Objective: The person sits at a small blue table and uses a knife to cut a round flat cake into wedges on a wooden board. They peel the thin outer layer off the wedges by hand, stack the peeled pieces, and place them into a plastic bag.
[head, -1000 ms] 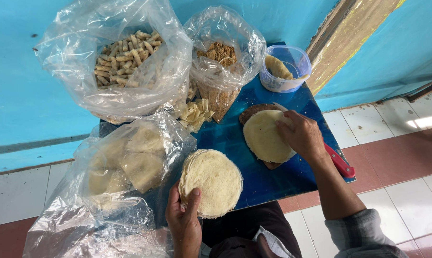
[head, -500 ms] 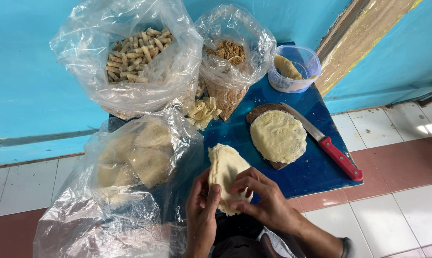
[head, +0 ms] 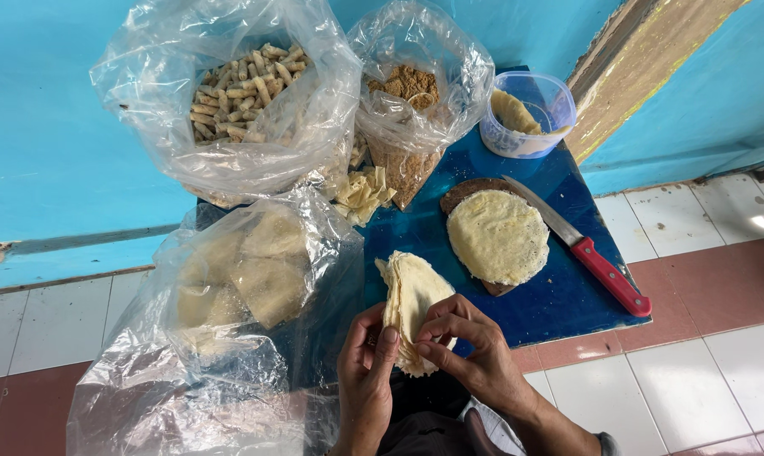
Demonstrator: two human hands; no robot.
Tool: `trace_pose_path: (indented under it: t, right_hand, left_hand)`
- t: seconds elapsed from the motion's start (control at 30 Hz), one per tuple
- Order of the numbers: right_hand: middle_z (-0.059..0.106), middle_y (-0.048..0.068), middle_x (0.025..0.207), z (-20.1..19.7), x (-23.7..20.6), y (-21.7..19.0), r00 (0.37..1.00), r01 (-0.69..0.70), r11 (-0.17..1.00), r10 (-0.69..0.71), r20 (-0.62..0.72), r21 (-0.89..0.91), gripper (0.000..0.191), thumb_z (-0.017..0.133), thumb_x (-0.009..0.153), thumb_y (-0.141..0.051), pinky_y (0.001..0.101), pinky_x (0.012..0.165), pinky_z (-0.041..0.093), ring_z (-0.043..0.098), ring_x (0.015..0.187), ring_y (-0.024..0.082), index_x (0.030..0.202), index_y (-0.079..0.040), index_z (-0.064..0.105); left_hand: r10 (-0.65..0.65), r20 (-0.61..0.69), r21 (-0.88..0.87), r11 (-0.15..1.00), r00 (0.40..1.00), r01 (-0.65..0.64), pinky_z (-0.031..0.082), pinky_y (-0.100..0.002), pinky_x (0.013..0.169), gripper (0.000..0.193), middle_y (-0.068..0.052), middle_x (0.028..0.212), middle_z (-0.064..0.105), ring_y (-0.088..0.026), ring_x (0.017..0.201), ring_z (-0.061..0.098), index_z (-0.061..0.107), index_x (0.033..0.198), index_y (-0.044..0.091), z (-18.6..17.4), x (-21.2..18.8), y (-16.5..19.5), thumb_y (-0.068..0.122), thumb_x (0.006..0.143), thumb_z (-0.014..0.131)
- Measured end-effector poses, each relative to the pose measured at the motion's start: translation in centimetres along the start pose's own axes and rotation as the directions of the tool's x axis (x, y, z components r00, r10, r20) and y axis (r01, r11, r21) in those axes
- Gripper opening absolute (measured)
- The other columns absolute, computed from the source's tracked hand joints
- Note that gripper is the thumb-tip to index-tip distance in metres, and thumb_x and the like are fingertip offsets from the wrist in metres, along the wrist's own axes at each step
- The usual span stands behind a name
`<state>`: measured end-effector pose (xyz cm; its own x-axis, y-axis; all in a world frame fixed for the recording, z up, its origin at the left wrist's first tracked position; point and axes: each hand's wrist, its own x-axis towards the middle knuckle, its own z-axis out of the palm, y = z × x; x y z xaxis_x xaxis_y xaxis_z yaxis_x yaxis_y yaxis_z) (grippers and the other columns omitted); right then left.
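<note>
Both hands hold a stack of thin, pale round wrappers (head: 409,295), tilted up on edge near the front of the blue board (head: 559,295). My left hand (head: 367,380) grips the stack's lower left side. My right hand (head: 471,350) pinches its right edge with fingertips, peeling at the layers. One flat round wrapper (head: 498,235) lies on a dark wooden disc (head: 465,191) in the board's middle. A red-handled knife (head: 597,260) rests to its right, blade pointing up-left.
A clear bag of rolled sticks (head: 243,84) and a bag of brown filling (head: 409,89) stand at the back. A plastic tub (head: 530,110) sits at the back right. A large bag of wrappers (head: 238,279) lies left. Cut scraps (head: 363,192) lie between. Tiled floor surrounds.
My right hand left the wrapper on the disc and joined the left at the stack. The stack, flat on the board before, is now lifted and held on edge.
</note>
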<state>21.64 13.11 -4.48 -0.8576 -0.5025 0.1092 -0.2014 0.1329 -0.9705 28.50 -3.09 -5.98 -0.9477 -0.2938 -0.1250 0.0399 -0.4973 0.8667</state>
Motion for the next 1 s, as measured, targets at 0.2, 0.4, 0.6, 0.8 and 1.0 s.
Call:
trace_pose_path:
  t: [0.2,0.4,0.6,0.8,1.0]
  right_hand:
    - [0.066,0.006,0.104,-0.2,-0.2,0.1,0.996,-0.074,0.997,0.073,0.043,0.011,0.013,0.08,0.087,-0.014,0.0297,0.073,0.058,0.067,0.088,0.014,0.093,-0.003,0.078]
    - [0.065,0.006,0.106,-0.5,0.1,0.7,0.987,-0.156,0.976,0.148,0.064,0.151,0.013,0.078,0.089,-0.013,0.0302,0.076,0.057,0.065,0.092,0.013,0.095,-0.002,0.078]
    - [0.062,0.006,0.11,-0.4,-0.5,0.4,0.997,-0.02,0.999,0.016,0.073,0.051,0.023,0.088,0.076,-0.013,0.0307,0.081,0.06,0.067,0.098,0.015,0.092,-0.004,0.075]
    - [0.066,0.007,0.112,-0.3,-0.8,0.0,0.994,0.105,0.983,-0.101,0.033,-0.151,0.02,0.088,0.078,-0.014,0.0308,0.083,0.062,0.07,0.099,0.016,0.093,-0.005,0.077]
    - [0.065,0.01,0.112,0.2,-0.9,0.2,0.987,0.158,0.975,-0.157,0.023,-0.155,0.027,0.088,0.077,-0.016,0.0307,0.079,0.063,0.069,0.096,0.017,0.096,-0.002,0.075]
  left_hand:
    - [0.034,0.025,0.085,0.996,0.999,-0.036,0.057,-0.029,0.087,0.04,-0.014,0.117,0.069,-0.016,0.104,0.068,0.058,0.13,-0.003,-0.1,-0.1,0.1,0.019,0.098,0.067]
    - [0.003,0.002,0.017,1.0,1.0,-0.003,0.057,-0.029,0.086,0.04,-0.015,0.115,0.071,-0.015,0.102,0.069,0.06,0.128,-0.004,-0.3,0.1,-0.5,0.024,0.099,0.064]
    - [0.031,-0.047,0.021,0.999,0.998,-0.03,0.057,-0.03,0.089,0.039,-0.014,0.114,0.072,-0.016,0.102,0.07,0.061,0.126,-0.005,-0.6,0.7,-0.8,0.024,0.1,0.064]
    - [0.03,-0.055,0.003,1.0,0.998,-0.03,0.056,-0.03,0.09,0.04,-0.014,0.115,0.072,-0.016,0.104,0.069,0.061,0.127,-0.004,-0.6,0.7,-1.1,0.023,0.099,0.065]
    - [0.032,-0.06,-0.003,0.999,0.998,-0.033,0.056,-0.03,0.089,0.041,-0.014,0.116,0.071,-0.016,0.104,0.068,0.06,0.128,-0.004,-0.6,0.6,-1.0,0.024,0.099,0.065]
